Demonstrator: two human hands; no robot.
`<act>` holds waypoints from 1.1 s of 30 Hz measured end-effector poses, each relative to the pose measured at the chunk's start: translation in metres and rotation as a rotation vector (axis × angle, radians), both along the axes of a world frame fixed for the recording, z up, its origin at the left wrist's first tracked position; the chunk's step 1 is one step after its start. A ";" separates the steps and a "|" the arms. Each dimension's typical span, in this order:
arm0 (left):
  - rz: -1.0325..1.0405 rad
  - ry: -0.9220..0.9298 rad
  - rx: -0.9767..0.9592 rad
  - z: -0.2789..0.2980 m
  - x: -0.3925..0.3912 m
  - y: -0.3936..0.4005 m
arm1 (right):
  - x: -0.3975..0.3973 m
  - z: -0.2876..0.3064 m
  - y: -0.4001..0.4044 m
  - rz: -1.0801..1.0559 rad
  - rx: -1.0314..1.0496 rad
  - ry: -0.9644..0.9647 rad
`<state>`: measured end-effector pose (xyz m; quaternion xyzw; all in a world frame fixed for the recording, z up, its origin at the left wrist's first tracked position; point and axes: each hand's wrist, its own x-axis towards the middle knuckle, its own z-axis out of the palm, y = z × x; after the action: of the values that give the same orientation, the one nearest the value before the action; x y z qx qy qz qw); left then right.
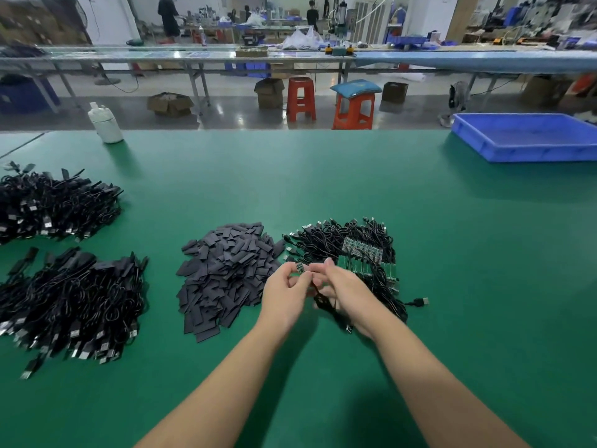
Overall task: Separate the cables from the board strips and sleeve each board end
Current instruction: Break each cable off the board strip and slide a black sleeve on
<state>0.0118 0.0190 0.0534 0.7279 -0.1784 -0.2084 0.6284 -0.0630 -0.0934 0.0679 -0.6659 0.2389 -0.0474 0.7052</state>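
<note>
- Both hands meet above the green tabletop [323, 176]. The left hand [286, 294] pinches a small board [300, 267] between thumb and curled fingertips.
- The right hand [342, 287] closes its grip on the same piece from the other side, fingers curled round a black cable [326, 303] that loops down under the palm; its plug lies on the tabletop just below the wrist.
- Just left of the grip lies a heap of flat black sleeves [226, 273], touching the tabletop and close to the left knuckles.
- Right behind the grip is a tangle of cables with green board strips [363, 250] among them; one loose plug [421, 301] sticks out to the right of the right hand.
- Well left of the grip sit two piles of sleeved cables: a near pile [69, 302] and a far pile [55, 205], apart from each other.
- Far left beyond the grip stands a white bottle [105, 122] at the tabletop's back edge.
- Far right beyond the grip rests a blue tray [526, 137].
- Past the tabletop, red stools [300, 98] stand on the floor by long benches.
</note>
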 end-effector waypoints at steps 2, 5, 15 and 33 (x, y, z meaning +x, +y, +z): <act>0.044 -0.050 0.052 -0.001 -0.001 0.002 | -0.004 -0.006 0.010 0.002 -0.005 -0.019; 0.024 -0.036 0.042 -0.003 0.003 0.008 | -0.004 -0.020 0.017 -0.031 -0.050 -0.051; -0.165 0.086 0.156 -0.012 0.028 0.051 | -0.002 -0.053 0.037 -0.103 0.066 0.003; -0.276 -0.947 1.013 -0.043 0.113 0.115 | -0.005 -0.087 0.033 -0.131 -0.036 0.101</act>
<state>0.1249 0.1336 0.0108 0.9139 -0.4045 -0.0047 0.0351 -0.0683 -0.0601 -0.0195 -0.6629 0.3161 -0.0641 0.6756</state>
